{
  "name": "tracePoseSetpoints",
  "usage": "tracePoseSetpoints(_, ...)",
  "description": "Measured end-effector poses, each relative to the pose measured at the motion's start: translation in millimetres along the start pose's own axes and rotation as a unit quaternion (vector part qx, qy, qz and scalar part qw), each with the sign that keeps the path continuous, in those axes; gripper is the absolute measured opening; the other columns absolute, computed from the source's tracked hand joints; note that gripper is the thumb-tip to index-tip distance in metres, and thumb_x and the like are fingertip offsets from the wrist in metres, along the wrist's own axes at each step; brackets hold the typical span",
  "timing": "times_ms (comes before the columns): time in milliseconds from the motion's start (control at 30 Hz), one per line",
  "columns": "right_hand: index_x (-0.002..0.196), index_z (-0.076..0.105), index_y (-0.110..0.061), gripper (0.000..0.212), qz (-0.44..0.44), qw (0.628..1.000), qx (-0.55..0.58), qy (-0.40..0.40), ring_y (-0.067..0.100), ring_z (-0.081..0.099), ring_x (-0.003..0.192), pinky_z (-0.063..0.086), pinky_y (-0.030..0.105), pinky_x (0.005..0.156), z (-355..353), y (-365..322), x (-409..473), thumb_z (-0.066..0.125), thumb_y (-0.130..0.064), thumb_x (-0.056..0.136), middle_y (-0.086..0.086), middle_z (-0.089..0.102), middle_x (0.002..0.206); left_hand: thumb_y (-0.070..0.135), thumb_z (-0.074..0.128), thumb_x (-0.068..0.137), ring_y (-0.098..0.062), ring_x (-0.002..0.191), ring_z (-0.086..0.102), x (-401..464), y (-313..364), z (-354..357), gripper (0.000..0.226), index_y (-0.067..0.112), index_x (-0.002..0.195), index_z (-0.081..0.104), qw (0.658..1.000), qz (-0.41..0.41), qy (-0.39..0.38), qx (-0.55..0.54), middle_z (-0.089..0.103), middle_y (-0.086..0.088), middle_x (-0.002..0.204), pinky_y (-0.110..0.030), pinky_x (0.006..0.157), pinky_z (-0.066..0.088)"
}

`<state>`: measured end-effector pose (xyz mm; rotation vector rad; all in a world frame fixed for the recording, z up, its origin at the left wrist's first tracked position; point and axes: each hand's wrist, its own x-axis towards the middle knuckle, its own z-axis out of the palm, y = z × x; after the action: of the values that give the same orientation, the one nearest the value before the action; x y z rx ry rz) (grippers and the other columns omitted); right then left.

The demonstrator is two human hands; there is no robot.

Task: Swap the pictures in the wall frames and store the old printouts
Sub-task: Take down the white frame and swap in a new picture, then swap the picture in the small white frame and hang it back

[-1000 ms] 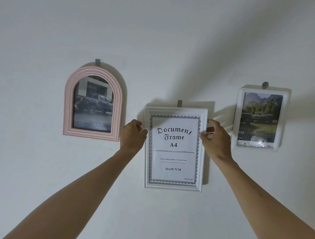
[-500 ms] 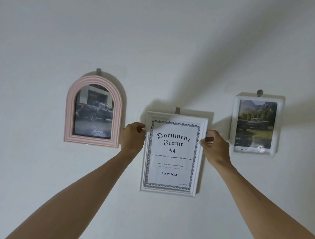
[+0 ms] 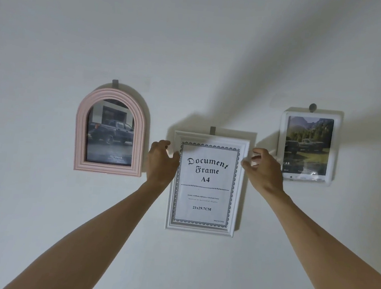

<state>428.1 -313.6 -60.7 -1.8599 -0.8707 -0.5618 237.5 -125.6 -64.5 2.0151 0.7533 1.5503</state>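
Observation:
A white document frame [image 3: 241,191] with a "Document Frame A4" insert hangs from a grey hook [image 3: 212,130] at the middle of the wall. My left hand [image 3: 161,162] holds its upper left edge, thumb on the front of the moulding. On the upper right edge, my right hand [image 3: 264,172] has its thumb on the front and its fingers curled beside the edge. To the left hangs a pink arched frame [image 3: 80,133] with a dark pickup picture. A white frame [image 3: 334,146] with a forest and trucks printout is on the right.
The pink arched frame hangs from a grey hook [image 3: 115,83], the white right-hand frame from a round peg [image 3: 312,107]. Bare white wall surrounds the three frames. My arms cast shadows up the wall.
The document frame has sunk a little against the hook and now hangs straighter. My right hand's fingers have loosened and spread somewhat at the frame's edge. The view has tilted slightly upward.

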Motion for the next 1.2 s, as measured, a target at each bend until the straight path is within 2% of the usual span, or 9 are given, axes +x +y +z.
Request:
tracePoseSetpoints(200,0.12,0.057,-0.024,0.036,-0.076,0.989,-0.07,0.108,0.017,0.064,0.087,0.051,0.033,0.074,-37,-5,16,0.061,-0.042,0.089,-0.005,0.063,0.107,0.017,0.065,0.084,-0.023,0.117,0.045,-13,41,15,0.042,0.009,0.123,0.054,0.979,0.186,0.082,0.025,0.05,-0.007,0.126,-0.033,0.099,0.039)
tracePoseSetpoints(333,0.11,0.06,-0.02,0.028,-0.085,0.976,-0.083,0.181,0.023,0.063,0.088,0.05,0.033,0.07,-80,4,34,0.06,-0.039,0.089,-0.001,0.062,0.104,0.018,0.063,0.084,-0.023,0.119,0.046,-22,82,42,0.039,0.011,0.121,0.056,0.962,0.269,0.044,0.008,0.054,-0.004,0.125,-0.034,0.101,0.04)
tracePoseSetpoints(467,0.119,0.057,-0.021,0.032,-0.043,0.973,-0.119,0.192,0.031,0.058,0.107,0.049,0.039,0.078,-126,36,45,0.063,-0.035,0.09,0.008,0.055,0.12,0.019,0.06,0.086,-0.025,0.112,0.048,-36,125,83,0.038,0.01,0.123,0.058,0.951,0.31,-0.008,0.007,0.056,-0.005,0.121,-0.035,0.093,0.044)
tracePoseSetpoints(567,0.129,0.052,-0.022,0.043,0.015,0.982,-0.106,0.156,0.03,0.057,0.114,0.047,0.04,0.087,-151,66,50,0.063,-0.038,0.091,0.007,0.052,0.13,0.023,0.058,0.091,-0.022,0.112,0.051,-46,159,113,0.04,0.011,0.128,0.052,0.965,0.245,-0.085,-0.023,0.054,-0.005,0.122,-0.035,0.083,0.048)
tracePoseSetpoints(667,0.135,0.046,-0.022,0.051,0.059,0.992,-0.072,0.09,0.029,0.06,0.112,0.05,0.043,0.094,-166,94,56,0.065,-0.039,0.091,0.007,0.054,0.133,0.024,0.057,0.092,-0.022,0.114,0.052,-51,186,143,0.043,0.012,0.132,0.047,0.978,0.138,-0.148,-0.044,0.052,-0.004,0.126,-0.03,0.085,0.039)
tracePoseSetpoints(767,0.138,0.041,-0.024,0.056,0.09,0.995,-0.037,0.039,0.029,0.061,0.114,0.05,0.046,0.098,-170,114,59,0.066,-0.039,0.09,0.007,0.057,0.133,0.019,0.058,0.09,-0.025,0.118,0.049,-50,200,169,0.046,0.006,0.132,0.044,0.979,0.051,-0.182,-0.075,0.049,-0.009,0.129,-0.031,0.089,0.04)
tracePoseSetpoints(867,0.141,0.04,-0.022,0.057,0.11,0.994,0.01,0.006,0.028,0.061,0.112,0.05,0.043,0.098,-167,127,63,0.067,-0.035,0.092,0.008,0.062,0.128,0.02,0.06,0.088,-0.025,0.107,0.054,-49,204,187,0.039,0.005,0.122,0.048,0.979,-0.015,-0.187,-0.075,0.055,-0.008,0.117,-0.036,0.089,0.048)
tracePoseSetpoints(967,0.14,0.044,-0.02,0.052,0.113,0.992,0.051,0.004,0.026,0.063,0.109,0.05,0.038,0.095,-160,134,66,0.066,-0.03,0.094,0.008,0.066,0.121,0.018,0.062,0.084,-0.023,0.094,0.059,-57,205,200,0.027,0.01,0.108,0.053,0.983,-0.031,-0.168,-0.066,0.06,-0.004,0.103,-0.04,0.082,0.053)
tracePoseSetpoints(1200,0.121,0.06,-0.016,0.028,0.075,0.992,0.102,0.021,0.015,0.064,0.089,0.049,0.026,0.083,-162,148,69,0.066,-0.02,0.094,-0.004,0.065,0.096,0.001,0.059,0.083,-0.021,0.09,0.064,-62,203,208,0.026,0.012,0.107,0.056,0.988,-0.024,-0.129,-0.086,0.065,0.0,0.098,-0.037,0.079,0.055)
